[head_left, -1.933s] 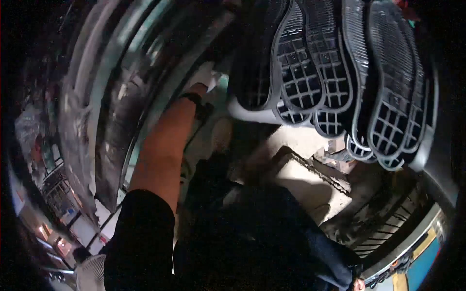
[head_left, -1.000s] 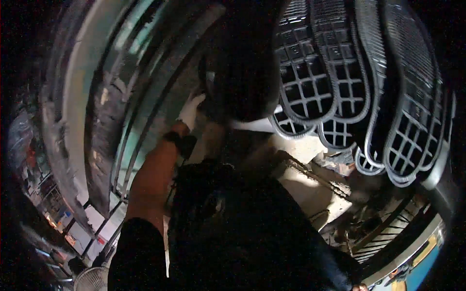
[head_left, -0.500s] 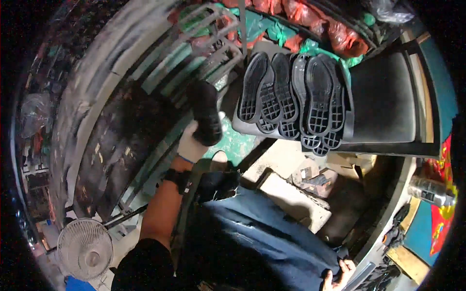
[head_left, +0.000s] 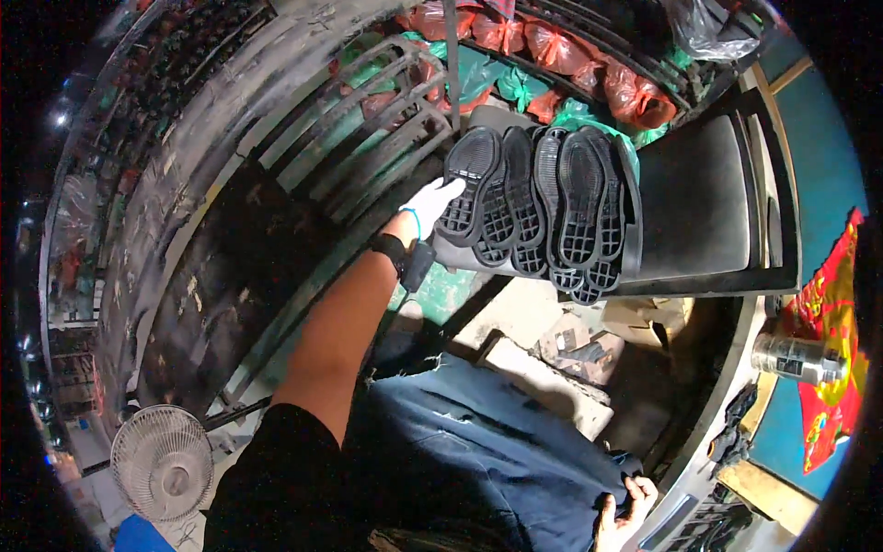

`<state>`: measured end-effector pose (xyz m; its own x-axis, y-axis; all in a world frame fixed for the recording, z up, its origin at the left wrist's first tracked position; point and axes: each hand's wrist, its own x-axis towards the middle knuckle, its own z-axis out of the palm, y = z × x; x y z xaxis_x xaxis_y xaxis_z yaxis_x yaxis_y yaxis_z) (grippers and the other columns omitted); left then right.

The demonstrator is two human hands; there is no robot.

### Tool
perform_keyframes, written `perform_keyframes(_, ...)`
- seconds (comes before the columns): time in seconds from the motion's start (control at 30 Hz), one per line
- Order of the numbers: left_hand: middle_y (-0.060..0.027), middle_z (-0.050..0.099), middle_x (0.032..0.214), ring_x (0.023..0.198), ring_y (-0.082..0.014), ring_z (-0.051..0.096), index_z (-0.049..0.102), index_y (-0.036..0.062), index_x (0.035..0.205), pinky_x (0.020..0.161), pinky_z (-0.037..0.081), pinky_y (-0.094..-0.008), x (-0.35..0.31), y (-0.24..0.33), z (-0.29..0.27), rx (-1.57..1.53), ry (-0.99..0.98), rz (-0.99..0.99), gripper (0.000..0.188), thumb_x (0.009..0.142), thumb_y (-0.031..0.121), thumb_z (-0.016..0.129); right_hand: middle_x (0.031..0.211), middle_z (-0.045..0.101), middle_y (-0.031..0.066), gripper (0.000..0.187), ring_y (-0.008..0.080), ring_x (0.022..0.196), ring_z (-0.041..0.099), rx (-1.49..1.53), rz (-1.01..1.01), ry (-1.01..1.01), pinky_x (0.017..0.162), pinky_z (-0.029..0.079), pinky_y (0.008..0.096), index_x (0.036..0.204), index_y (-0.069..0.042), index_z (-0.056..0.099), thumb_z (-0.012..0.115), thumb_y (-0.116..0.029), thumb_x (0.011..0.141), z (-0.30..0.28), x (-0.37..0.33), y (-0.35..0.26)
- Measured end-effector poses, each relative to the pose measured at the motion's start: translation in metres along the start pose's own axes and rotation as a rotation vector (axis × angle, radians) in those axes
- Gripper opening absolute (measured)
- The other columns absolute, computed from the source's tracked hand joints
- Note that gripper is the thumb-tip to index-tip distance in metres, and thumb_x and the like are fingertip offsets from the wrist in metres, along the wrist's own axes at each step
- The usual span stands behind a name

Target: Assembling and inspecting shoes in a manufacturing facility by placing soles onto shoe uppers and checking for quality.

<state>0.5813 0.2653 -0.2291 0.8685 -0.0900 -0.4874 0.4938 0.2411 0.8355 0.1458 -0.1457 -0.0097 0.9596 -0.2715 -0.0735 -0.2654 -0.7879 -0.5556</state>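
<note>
My left hand (head_left: 432,204), in a white glove, reaches out to the leftmost black shoe sole (head_left: 471,179) and grips its left edge. That sole lies with its ribbed and gridded side up, overlapping several like soles (head_left: 581,198) fanned out in a row to the right. A black band and a small black device sit on the left wrist. Low on the right, my bare right hand (head_left: 630,506) has its fingers curled on the edge of dark blue denim cloth (head_left: 478,442), which is spread over my lap.
The soles rest beside a dark padded panel (head_left: 699,202). A metal rack (head_left: 368,120) stands at the left, with red and green plastic bags (head_left: 552,46) behind. Pale blocks (head_left: 543,377) lie below. A fan (head_left: 163,463) stands lower left; a clear jar (head_left: 798,359) is at the right.
My left hand has moved right and up to the row of soles. The separate black sole it carried no longer shows apart from the row. My right hand stays on the denim.
</note>
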Motion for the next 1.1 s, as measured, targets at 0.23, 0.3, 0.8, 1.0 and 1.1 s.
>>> perform_keyframes(0.23,-0.0140,0.064,0.134,0.117,-0.0248,0.064,0.059,0.0064,0.137,0.103,0.050,-0.0416,0.019,-0.008,-0.008,-0.127,-0.283,-0.025,0.044,0.096,0.019,0.068,0.130,0.054,0.0161,0.041,0.0329,0.122,0.052,-0.019,-0.004,-0.022,0.106,0.042,0.0426,0.125,-0.002,0.065,0.077,-0.009,0.086,-0.004,0.004,0.006)
perform_keyframes(0.3,-0.0151,0.059,0.142,0.127,-0.0233,0.057,0.056,0.0090,0.142,0.107,0.046,-0.0413,-0.002,-0.002,0.024,0.399,-0.268,0.116,0.056,0.092,0.030,0.072,0.129,0.054,0.0161,0.041,0.0328,0.123,0.052,-0.037,0.012,-0.007,0.106,0.042,0.0427,0.125,-0.002,0.065,0.077,-0.009,0.086,-0.006,0.002,0.003)
perform_keyframes(0.8,-0.0149,0.069,0.127,0.118,-0.0271,0.064,0.061,-0.0061,0.131,0.102,0.049,-0.0390,0.034,-0.017,0.026,0.018,0.091,-0.057,0.055,0.092,0.030,0.073,0.129,0.054,0.0167,0.041,0.0339,0.124,0.051,0.070,-0.021,0.031,0.110,0.037,0.0447,0.125,-0.002,0.064,0.073,-0.014,0.087,0.002,-0.010,0.031)
perform_keyframes(1.0,-0.0092,0.075,0.107,0.094,-0.0265,0.072,0.072,0.0052,0.114,0.084,0.057,-0.0438,0.024,-0.023,0.003,-0.484,0.062,-0.134,0.024,0.093,0.017,0.069,0.126,0.052,0.0144,0.039,0.0323,0.125,0.048,0.149,0.001,0.068,0.112,0.032,0.0466,0.119,-0.004,0.065,0.072,-0.012,0.081,0.006,-0.013,0.035)
perform_keyframes(1.1,-0.0095,0.075,0.105,0.091,-0.0274,0.072,0.072,0.0070,0.113,0.081,0.058,-0.0454,0.024,-0.024,0.017,-0.385,0.150,-0.053,0.021,0.092,0.012,0.069,0.126,0.052,0.0145,0.040,0.0322,0.125,0.048,0.113,-0.010,0.082,0.112,0.032,0.0468,0.118,-0.003,0.065,0.070,-0.009,0.079,0.005,-0.014,0.039)
